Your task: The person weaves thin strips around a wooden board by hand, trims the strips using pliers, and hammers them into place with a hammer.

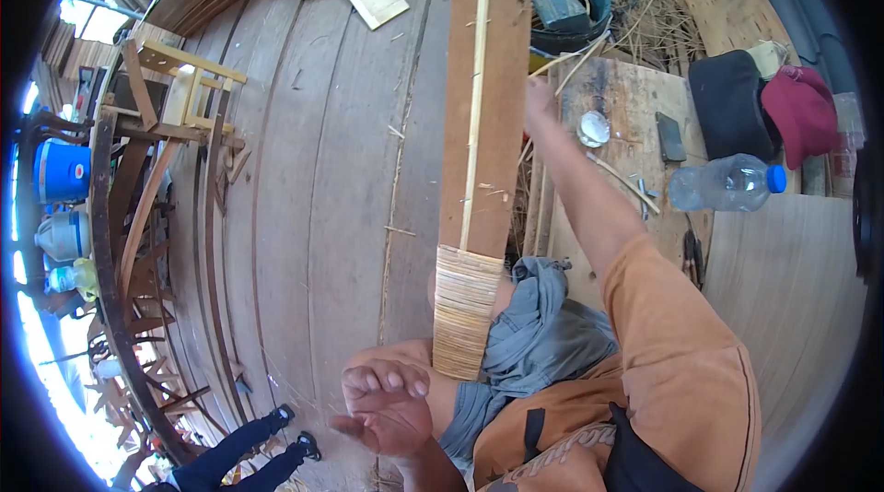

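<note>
A long brown wooden board (pixel 456 142) reaches away from my lap. A pale, narrow strip (pixel 477 87) runs lengthwise on it, and tightly packed cane strands (pixel 468 308) cover its near end. My left hand (pixel 387 404) is raised just left of that end, palm up, fingers loosely curled and apart, holding nothing. My right hand (pixel 540 103) reaches forward to the board's right edge, below a dark bucket (pixel 603 17). Its fingers are hidden, so its grip cannot be seen. Thin cane strips (pixel 580 65) extend close to it.
On the low wooden table (pixel 612 91) at right are a small round container (pixel 593 129), a dark flat block (pixel 670 138) and a plastic bottle (pixel 723 183). Caps (pixel 801 110) lie beyond. A wooden frame (pixel 198 100) stands left; another person's legs (pixel 253 451) show at lower left.
</note>
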### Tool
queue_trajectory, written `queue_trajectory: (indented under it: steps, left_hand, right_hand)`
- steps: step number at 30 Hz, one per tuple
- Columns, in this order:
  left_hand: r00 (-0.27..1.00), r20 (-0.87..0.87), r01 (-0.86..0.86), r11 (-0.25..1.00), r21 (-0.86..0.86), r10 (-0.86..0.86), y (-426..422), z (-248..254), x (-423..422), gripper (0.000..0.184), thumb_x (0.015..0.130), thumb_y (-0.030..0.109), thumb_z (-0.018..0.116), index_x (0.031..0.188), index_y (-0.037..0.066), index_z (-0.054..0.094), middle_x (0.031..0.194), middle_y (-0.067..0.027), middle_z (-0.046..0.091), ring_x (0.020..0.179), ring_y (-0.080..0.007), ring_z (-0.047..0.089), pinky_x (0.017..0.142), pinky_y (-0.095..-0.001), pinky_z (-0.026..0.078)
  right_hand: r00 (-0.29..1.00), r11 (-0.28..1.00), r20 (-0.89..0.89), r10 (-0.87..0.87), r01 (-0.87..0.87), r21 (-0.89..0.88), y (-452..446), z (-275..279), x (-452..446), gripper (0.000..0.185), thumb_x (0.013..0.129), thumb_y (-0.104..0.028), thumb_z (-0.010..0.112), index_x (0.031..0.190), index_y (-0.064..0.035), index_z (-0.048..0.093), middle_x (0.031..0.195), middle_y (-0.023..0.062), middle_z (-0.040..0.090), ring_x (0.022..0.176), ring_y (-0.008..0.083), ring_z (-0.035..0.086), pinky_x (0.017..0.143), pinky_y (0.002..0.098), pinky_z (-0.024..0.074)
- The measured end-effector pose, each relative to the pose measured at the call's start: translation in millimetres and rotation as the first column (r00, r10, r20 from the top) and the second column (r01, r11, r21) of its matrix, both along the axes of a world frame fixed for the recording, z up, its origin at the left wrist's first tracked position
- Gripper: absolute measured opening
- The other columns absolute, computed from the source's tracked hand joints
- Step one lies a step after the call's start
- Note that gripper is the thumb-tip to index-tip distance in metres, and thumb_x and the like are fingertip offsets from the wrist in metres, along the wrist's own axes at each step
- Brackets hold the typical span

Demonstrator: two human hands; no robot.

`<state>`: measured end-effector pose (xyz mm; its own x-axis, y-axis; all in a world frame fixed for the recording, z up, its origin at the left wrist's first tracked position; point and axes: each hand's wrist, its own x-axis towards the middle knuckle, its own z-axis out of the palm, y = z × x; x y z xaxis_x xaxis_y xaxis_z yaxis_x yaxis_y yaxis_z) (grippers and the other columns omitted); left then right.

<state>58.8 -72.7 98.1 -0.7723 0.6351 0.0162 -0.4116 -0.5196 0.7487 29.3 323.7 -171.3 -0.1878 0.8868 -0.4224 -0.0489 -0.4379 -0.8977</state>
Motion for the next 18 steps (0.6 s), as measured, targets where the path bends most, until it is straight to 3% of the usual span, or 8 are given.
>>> queue_trajectory:
  steps: [2, 4, 8, 11, 14, 15, 17, 18]
  left_hand:
    - [0.992, -0.110, -0.082, 0.976, -0.201, 0.061, 1.2, -8.0, -2.9, 0.057, 0.089, 0.056, 0.046, 0.101, 0.001, 0.049, 0.091, -0.0125, 0.051, 0.072, -0.0251, 0.052, 0.065, -0.0375, 0.045]
    - [0.967, -0.255, -0.100, 0.949, -0.300, 0.021, 9.9, -13.2, -2.9, 0.047, 0.092, 0.045, 0.050, 0.101, -0.001, 0.050, 0.095, -0.0135, 0.054, 0.082, -0.0250, 0.056, 0.070, -0.0370, 0.049]
    - [0.898, -0.385, -0.011, 0.862, -0.507, -0.215, 29.8, -11.0, 10.0, 0.032, 0.089, 0.014, 0.050, 0.115, -0.005, 0.048, 0.117, -0.0185, 0.053, 0.107, -0.0248, 0.053, 0.095, -0.0372, 0.041]
    - [0.654, -0.630, -0.064, 0.799, -0.599, -0.420, 51.1, -8.1, 17.5, 0.062, 0.082, 0.032, 0.065, 0.128, -0.002, 0.042, 0.129, -0.0161, 0.046, 0.123, -0.0257, 0.042, 0.103, -0.0376, 0.034]
    - [0.804, -0.282, 0.323, 0.782, -0.533, -0.524, 57.9, 12.4, 39.4, 0.074, 0.076, 0.040, 0.072, 0.128, -0.002, 0.042, 0.125, -0.0155, 0.046, 0.120, -0.0251, 0.043, 0.101, -0.0361, 0.033]
    - [0.744, -0.335, 0.316, 0.747, -0.585, -0.578, 51.2, 10.3, 38.6, 0.064, 0.079, 0.035, 0.071, 0.124, -0.003, 0.045, 0.112, -0.0115, 0.053, 0.108, -0.0214, 0.051, 0.094, -0.0326, 0.039]
    - [0.740, -0.073, 0.541, 0.657, -0.526, -0.668, 37.2, 20.5, 40.9, 0.045, 0.086, 0.025, 0.066, 0.118, -0.002, 0.050, 0.093, -0.0059, 0.057, 0.088, -0.0146, 0.055, 0.080, -0.0266, 0.044]
    - [0.780, -0.075, 0.525, 0.715, -0.462, -0.621, 34.7, 32.8, 47.4, 0.027, 0.091, 0.016, 0.058, 0.111, -0.003, 0.054, 0.081, -0.0023, 0.056, 0.073, -0.0087, 0.052, 0.067, -0.0216, 0.043]
  right_hand:
    - [0.958, 0.874, 0.281, -0.060, -0.086, 0.479, -32.7, 43.4, 17.0, 0.023, 0.088, -0.024, 0.055, 0.088, -0.0023, 0.063, 0.063, 0.0112, 0.057, 0.058, 0.0222, 0.056, 0.057, 0.0347, 0.0462]
    - [0.950, 0.614, 0.290, -0.115, -0.161, 0.773, -60.1, 76.6, 45.4, 0.025, 0.089, -0.021, 0.055, 0.096, 0.0007, 0.063, 0.073, 0.0143, 0.061, 0.069, 0.0249, 0.060, 0.071, 0.0350, 0.0465]
    - [0.957, 0.825, 0.141, 0.254, -0.290, 0.485, -137.8, 178.6, 102.9, 0.017, 0.091, -0.014, 0.054, 0.099, -0.0001, 0.061, 0.081, 0.0112, 0.062, 0.072, 0.0165, 0.063, 0.066, 0.0296, 0.0488]
    - [0.884, 0.832, -0.096, 0.458, -0.389, 0.395, -194.0, 248.8, 138.4, 0.017, 0.092, -0.010, 0.054, 0.105, 0.0004, 0.056, 0.078, 0.0070, 0.061, 0.071, 0.0131, 0.062, 0.064, 0.0258, 0.0496]
    - [0.703, 0.774, -0.379, 0.602, -0.397, 0.493, -221.3, 274.1, 161.7, 0.019, 0.092, -0.009, 0.054, 0.108, 0.0020, 0.052, 0.080, 0.0088, 0.061, 0.072, 0.0172, 0.062, 0.064, 0.0265, 0.0508]
    - [0.664, 0.793, -0.441, 0.604, -0.444, 0.418, -220.6, 287.6, 169.2, 0.021, 0.093, -0.010, 0.054, 0.108, 0.0024, 0.051, 0.081, 0.0101, 0.060, 0.072, 0.0193, 0.062, 0.065, 0.0283, 0.0518]
    - [0.651, 0.823, -0.505, 0.567, -0.464, 0.327, -215.0, 299.1, 174.8, 0.020, 0.092, -0.010, 0.054, 0.108, 0.0026, 0.051, 0.080, 0.0099, 0.060, 0.071, 0.0193, 0.062, 0.066, 0.0310, 0.0529]
    - [0.682, 0.846, -0.501, 0.533, -0.425, 0.322, -213.5, 299.0, 173.1, 0.016, 0.094, -0.010, 0.051, 0.103, 0.0028, 0.054, 0.079, 0.0061, 0.060, 0.071, 0.0120, 0.061, 0.061, 0.0226, 0.0501]
